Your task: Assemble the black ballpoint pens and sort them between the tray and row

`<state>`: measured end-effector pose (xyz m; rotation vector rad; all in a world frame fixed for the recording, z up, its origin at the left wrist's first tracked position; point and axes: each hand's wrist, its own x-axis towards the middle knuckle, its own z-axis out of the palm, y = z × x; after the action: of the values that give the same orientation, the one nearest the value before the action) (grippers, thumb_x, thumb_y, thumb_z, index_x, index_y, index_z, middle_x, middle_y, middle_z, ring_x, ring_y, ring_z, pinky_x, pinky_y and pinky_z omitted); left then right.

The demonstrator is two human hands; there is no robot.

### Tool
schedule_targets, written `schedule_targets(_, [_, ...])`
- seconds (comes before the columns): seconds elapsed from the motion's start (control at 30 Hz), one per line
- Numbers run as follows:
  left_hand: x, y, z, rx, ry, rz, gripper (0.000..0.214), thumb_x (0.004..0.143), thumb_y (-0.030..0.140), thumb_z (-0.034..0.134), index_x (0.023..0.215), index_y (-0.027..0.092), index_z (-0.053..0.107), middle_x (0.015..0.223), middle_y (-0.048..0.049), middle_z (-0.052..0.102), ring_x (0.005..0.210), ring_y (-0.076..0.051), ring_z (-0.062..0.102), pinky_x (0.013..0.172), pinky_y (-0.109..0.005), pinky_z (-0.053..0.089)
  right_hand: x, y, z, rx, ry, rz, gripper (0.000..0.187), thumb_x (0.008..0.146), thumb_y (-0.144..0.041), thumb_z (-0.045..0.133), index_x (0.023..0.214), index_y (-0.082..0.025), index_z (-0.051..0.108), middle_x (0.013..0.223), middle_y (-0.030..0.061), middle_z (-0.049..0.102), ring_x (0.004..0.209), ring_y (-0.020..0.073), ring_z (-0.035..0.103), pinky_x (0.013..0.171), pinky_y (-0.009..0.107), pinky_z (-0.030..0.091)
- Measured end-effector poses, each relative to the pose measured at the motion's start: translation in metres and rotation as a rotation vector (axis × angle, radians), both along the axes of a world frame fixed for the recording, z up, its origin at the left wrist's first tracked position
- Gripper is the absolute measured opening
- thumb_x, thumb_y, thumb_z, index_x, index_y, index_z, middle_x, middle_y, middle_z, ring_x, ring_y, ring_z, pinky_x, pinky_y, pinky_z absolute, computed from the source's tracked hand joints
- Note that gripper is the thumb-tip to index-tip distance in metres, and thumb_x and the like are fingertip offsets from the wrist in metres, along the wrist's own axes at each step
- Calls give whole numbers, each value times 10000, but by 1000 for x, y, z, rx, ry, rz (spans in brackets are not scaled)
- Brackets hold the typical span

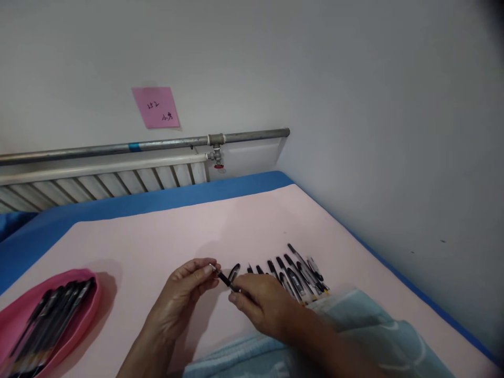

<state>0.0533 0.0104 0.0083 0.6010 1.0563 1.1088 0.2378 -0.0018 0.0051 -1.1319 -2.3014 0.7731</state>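
Observation:
Between my two hands is a pen (pixel 224 279) with a dark grip section, held at a slant above the pink tabletop. My left hand (pixel 185 289) pinches its shiny tip end between thumb and fingers. Closed around the other end is my right hand (pixel 268 304), which hides much of the barrel. A black pen cap (pixel 234 272) lies just behind the pen. To the right of my right hand, a loose row of black caps and clear pen barrels (pixel 297 278) is spread on the table, partly covered by my hand and forearm.
A pink basket (pixel 96 296) at the lower left contains several assembled-looking black pens (pixel 53 320). Light blue cloth (pixel 354 325) lies at the front edge. Behind the blue-edged table run a metal pipe (pixel 173 143) and a radiator (pixel 98 184); a wall (pixel 413 184) closes off the right side.

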Motion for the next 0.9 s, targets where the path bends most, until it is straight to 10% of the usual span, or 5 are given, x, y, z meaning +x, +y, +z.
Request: schedule_targets(0.9, [16, -3, -11, 52, -102, 54, 137, 689, 264, 649, 755, 145, 633, 757, -47, 665, 689, -136, 602, 653, -260, 469, -11, -6, -11, 33, 23, -99, 143, 866, -239, 405, 843, -187, 537, 780, 15, 604, 700, 124, 528, 615, 216, 326])
